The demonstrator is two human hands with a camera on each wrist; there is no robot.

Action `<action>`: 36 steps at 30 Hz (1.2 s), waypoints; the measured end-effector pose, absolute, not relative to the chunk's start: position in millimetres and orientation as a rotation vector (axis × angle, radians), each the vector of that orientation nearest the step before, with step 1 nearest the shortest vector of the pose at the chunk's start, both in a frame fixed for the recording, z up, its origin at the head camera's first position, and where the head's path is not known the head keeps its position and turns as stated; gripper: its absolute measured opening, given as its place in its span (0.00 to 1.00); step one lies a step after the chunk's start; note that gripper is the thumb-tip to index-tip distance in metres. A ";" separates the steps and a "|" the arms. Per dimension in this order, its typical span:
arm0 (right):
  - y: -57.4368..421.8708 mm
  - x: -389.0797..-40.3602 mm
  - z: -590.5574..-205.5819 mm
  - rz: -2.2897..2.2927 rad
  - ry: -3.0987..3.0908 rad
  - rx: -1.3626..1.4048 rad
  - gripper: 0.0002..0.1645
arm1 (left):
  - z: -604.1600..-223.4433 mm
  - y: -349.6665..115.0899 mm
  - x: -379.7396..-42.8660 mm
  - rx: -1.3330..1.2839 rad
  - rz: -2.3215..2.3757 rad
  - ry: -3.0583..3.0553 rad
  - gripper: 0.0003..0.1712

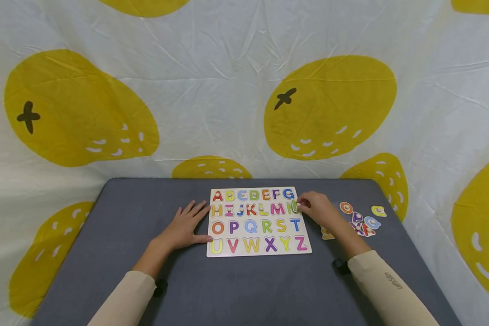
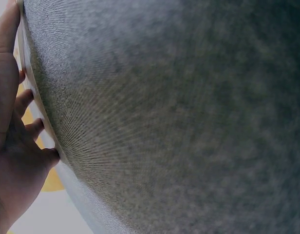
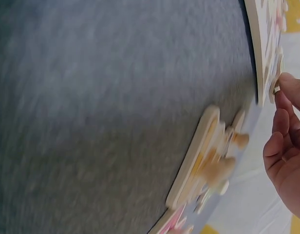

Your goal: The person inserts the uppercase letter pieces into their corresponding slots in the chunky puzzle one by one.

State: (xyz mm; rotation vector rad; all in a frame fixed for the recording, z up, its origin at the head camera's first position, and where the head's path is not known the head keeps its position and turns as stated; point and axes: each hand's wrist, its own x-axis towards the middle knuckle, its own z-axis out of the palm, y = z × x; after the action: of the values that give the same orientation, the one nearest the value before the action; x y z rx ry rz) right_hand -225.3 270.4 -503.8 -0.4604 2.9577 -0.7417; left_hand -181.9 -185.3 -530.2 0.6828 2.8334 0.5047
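Observation:
A white wooden alphabet board [image 1: 248, 254] lies on the table, with rows of coloured letters from A to Z. Along its left edge rests my left hand [image 1: 181, 231], fingers spread and thumb near the U. My right hand [image 1: 318, 209] is at the right edge, pinching the green letter N piece [image 1: 293, 207] by its small knob between thumb and fingertips. That piece sits slightly tilted over the N place, next to the pink M. In the right wrist view, the pinched piece [image 3: 275, 75] is edge-on at the board's rim. Knobbed letters fill the top row.
Right of the board lie several loose letter pieces, among them an orange O [image 1: 346, 208], a purple P [image 1: 356, 217], a blue Q [image 1: 372, 222] and a yellow U [image 1: 378, 211]. A yellowish piece [image 1: 327, 233] is partly hidden by my right forearm. A patterned curtain [image 1: 228, 90] hangs behind the table.

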 end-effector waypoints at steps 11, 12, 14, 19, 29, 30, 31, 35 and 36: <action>254.5 -224.8 -510.3 -0.711 2.965 -0.520 0.05 | -528.0 -183.1 -181.3 0.687 0.494 2.847 0.60; 254.0 -224.7 -510.6 -0.713 2.963 -0.522 0.06 | -527.9 -183.0 -181.3 0.689 0.495 2.847 0.60; 253.0 -224.9 -510.9 -0.713 2.958 -0.522 0.05 | -527.7 -182.9 -181.3 0.690 0.497 2.847 0.61; 250.8 -224.6 -511.5 -0.691 2.963 -0.504 0.06 | -528.5 -183.4 -181.4 0.684 0.490 2.848 0.61; 254.6 -220.7 -511.0 -0.739 2.950 -0.473 0.09 | -530.8 -183.5 -181.8 0.683 0.490 2.846 0.61; 255.9 -220.2 -510.4 -0.745 2.953 -0.474 0.10 | -530.5 -183.4 -181.8 0.684 0.492 2.846 0.61; 257.5 -219.5 -509.5 -0.748 2.957 -0.472 0.10 | -530.4 -183.4 -181.8 0.685 0.494 2.848 0.61; 267.3 -217.5 -507.5 -0.769 2.974 -0.505 0.12 | -530.2 -184.0 -181.4 0.684 0.502 2.848 0.61; 270.5 -216.5 -506.7 -0.781 2.974 -0.513 0.11 | -530.4 -184.2 -181.4 0.685 0.499 2.850 0.61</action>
State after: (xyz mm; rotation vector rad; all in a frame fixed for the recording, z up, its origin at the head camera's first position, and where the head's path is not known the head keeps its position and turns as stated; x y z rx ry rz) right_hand -216.5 270.5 -506.7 -0.5130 2.9740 -0.7810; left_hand -181.4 -184.2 -530.4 0.6846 2.8499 0.4994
